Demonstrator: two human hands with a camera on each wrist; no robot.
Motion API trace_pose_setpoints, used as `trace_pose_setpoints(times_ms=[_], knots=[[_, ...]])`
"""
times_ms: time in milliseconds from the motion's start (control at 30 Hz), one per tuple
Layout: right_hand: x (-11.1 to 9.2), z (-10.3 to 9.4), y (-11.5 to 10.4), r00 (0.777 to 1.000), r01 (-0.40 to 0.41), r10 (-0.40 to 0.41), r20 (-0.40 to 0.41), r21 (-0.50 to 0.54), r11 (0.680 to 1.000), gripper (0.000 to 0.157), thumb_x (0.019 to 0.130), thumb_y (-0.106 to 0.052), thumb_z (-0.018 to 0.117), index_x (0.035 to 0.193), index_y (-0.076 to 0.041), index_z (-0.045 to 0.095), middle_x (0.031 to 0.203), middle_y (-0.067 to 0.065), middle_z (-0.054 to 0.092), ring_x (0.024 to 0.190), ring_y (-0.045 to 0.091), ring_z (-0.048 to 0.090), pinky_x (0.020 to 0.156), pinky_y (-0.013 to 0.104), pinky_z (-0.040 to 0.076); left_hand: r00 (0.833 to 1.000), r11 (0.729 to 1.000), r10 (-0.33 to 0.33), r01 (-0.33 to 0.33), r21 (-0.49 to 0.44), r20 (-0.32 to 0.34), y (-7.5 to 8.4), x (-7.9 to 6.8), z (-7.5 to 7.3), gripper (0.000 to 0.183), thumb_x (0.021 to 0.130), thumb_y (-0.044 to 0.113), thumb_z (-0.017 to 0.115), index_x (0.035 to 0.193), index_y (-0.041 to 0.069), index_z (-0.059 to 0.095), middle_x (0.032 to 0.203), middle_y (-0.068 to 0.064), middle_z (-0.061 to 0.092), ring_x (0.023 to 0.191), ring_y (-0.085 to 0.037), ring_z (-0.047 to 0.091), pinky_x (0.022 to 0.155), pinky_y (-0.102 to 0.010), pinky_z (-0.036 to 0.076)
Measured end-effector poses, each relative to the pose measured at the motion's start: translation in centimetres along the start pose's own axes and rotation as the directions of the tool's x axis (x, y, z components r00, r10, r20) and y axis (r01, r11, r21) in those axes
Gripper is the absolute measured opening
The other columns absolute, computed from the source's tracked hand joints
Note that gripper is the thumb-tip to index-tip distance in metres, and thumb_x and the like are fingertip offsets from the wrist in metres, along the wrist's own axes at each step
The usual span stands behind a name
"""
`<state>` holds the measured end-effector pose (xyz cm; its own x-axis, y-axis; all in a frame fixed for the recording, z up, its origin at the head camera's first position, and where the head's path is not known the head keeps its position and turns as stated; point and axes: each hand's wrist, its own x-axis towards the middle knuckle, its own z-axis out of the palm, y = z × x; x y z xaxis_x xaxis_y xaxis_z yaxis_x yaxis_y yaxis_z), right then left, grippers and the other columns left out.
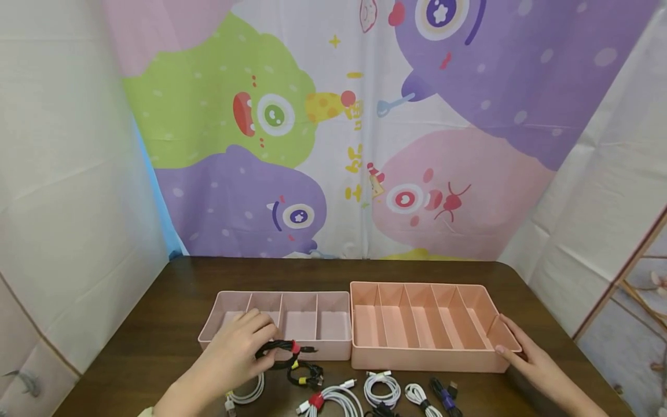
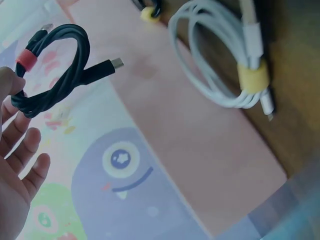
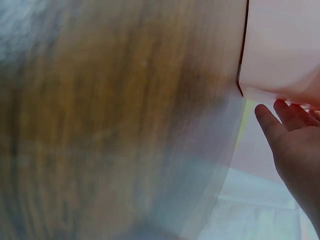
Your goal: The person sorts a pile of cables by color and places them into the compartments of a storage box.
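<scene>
In the head view my left hand (image 1: 237,344) pinches a coiled black cable (image 1: 281,346) with a red tie, above the front wall of the pale pink divided box (image 1: 333,350). In the left wrist view the same black cable (image 2: 82,75) hangs from my thumb and fingers, its metal plug sticking out; the other fingers are spread. My right hand (image 1: 537,362) rests at the right front corner of the peach divided box (image 1: 427,359). In the right wrist view the fingers (image 3: 270,122) of that hand lie nearly straight along the box's rim.
On the dark wooden table (image 1: 140,347), in front of the boxes, lie a black cable with yellow tie (image 1: 307,375), a white cable with red tie (image 1: 333,399), a white coil (image 1: 382,389) and several other cables. A patterned curtain (image 1: 339,145) hangs behind.
</scene>
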<state>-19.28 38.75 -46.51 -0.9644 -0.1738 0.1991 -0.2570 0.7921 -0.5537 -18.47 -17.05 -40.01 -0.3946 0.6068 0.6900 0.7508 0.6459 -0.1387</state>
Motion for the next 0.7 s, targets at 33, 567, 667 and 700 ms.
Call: trace_pose_setpoints(times_ms=[33, 567, 667, 700], knots=[[0.0, 0.0, 0.1, 1.000, 0.004, -0.004, -0.004, 0.002, 1.000, 0.064, 0.097, -0.025, 0.053, 0.151, -0.019, 0.020, 0.153, -0.015, 0.017, 0.123, -0.010, 0.027, 0.081, 0.018, 0.043, 1.000, 1.000, -0.003, 0.004, 0.010, -0.006, -0.1, 0.2, -0.2, 0.027, 0.060, 0.016, 0.077, 0.080, 0.018, 0.058, 0.081, 0.008, 0.052, 0.074, -0.011, 0.048, 0.063, -0.028, 0.037], [0.2, -0.1, -0.2, 0.999, -0.017, 0.015, 0.048, 0.041, 0.999, 0.065, 0.098, -0.023, 0.050, 0.152, -0.015, 0.014, 0.152, 0.022, 0.023, 0.129, 0.035, 0.034, 0.081, 0.018, 0.043, 0.985, 0.982, -0.155, 0.162, 0.093, -0.075, -2.3, 1.4, -1.9, 0.015, 0.065, 0.013, 0.067, 0.075, 0.014, 0.057, 0.075, 0.006, 0.052, 0.069, -0.013, 0.045, 0.062, -0.032, 0.038], [0.2, -0.1, -0.1, 0.999, -0.024, 0.021, 0.050, 0.044, 0.999, 0.065, 0.098, -0.023, 0.050, 0.152, -0.015, 0.014, 0.152, 0.023, 0.022, 0.129, 0.038, 0.033, 0.081, 0.017, 0.042, 0.978, 0.976, -0.183, 0.193, 0.097, -0.101, -2.7, 1.5, -2.1, 0.015, 0.065, 0.012, 0.069, 0.076, 0.013, 0.059, 0.076, 0.005, 0.055, 0.069, -0.013, 0.047, 0.060, -0.031, 0.037], [0.2, -0.1, -0.1, 0.998, -0.026, 0.023, 0.053, 0.049, 0.998, 0.065, 0.098, -0.023, 0.050, 0.152, -0.015, 0.014, 0.152, 0.023, 0.022, 0.129, 0.039, 0.032, 0.081, 0.017, 0.042, 0.975, 0.975, -0.192, 0.203, 0.096, -0.109, -2.9, 1.5, -2.2, 0.015, 0.065, 0.012, 0.069, 0.076, 0.013, 0.060, 0.076, 0.005, 0.056, 0.070, -0.014, 0.048, 0.060, -0.032, 0.037]])
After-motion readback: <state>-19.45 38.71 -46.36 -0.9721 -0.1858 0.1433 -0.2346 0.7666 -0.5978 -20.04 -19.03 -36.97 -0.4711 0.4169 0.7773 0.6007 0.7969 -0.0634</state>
